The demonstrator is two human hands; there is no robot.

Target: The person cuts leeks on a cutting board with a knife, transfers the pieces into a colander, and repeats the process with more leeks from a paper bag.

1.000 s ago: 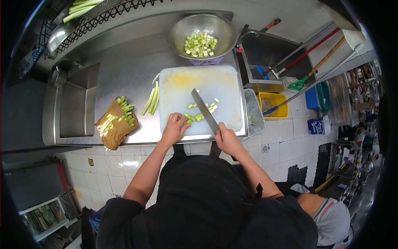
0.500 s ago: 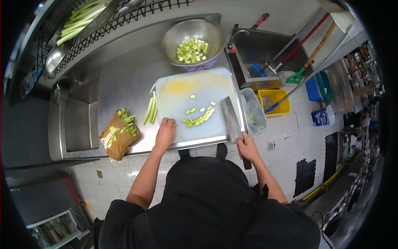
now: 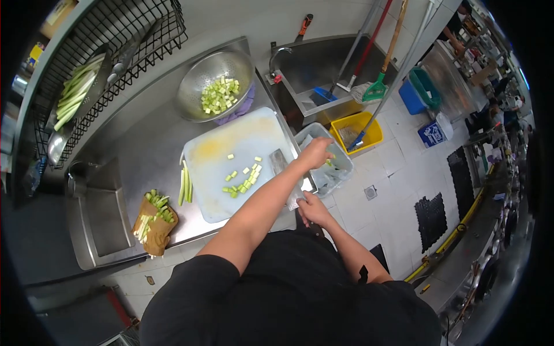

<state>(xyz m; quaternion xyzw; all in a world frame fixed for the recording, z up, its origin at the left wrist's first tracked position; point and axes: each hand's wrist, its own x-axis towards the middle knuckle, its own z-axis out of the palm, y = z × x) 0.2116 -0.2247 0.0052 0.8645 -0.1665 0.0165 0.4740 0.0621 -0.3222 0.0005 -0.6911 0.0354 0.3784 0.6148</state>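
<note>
My left hand [image 3: 314,153] reaches across my body over a clear plastic bin [image 3: 340,176], its fingers pointing down and partly spread, with nothing plainly held. Green bits show just below them. My right hand [image 3: 313,210] grips a cleaver [image 3: 279,161] at the cutting board's right edge; my left forearm hides part of the blade. On the white cutting board [image 3: 210,205] lie several short pieces of cut green stalk [image 3: 248,183]. Long green stalks [image 3: 185,184] lie along its left side.
A steel colander [image 3: 187,86] of cut pieces stands behind the board. At left, a brown bag [image 3: 158,236] holds more stalks beside a sink [image 3: 107,213]. A yellow bucket [image 3: 375,134] and long-handled cleaning tools stand at right. A wire rack [image 3: 130,26] hangs upper left.
My left hand has left the board's lower left edge and crossed over to the bin on the right. My right hand still holds the cleaver. The view has turned and shifted right.
</note>
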